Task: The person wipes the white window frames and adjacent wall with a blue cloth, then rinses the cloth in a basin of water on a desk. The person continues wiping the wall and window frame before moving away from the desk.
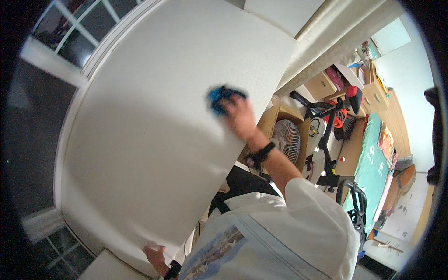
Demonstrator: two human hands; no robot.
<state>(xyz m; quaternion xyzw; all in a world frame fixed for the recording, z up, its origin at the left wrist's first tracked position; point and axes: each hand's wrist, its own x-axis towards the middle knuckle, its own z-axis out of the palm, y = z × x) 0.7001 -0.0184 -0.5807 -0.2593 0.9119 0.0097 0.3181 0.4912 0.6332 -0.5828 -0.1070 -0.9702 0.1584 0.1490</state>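
Cloth, a small crumpled blue rag (pixel 220 97), sits bunched under the right hand (pixel 239 116), pressed flat against the broad white wall panel (pixel 154 116) near its right edge. Soft and light, it should be best gripped by a gathered wad. The left hand (pixel 156 258) rests fingers spread against the panel's lower edge, holding nothing.

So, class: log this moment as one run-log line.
right hand: presses blue cloth on white wall panel | left hand: at panel's lower edge
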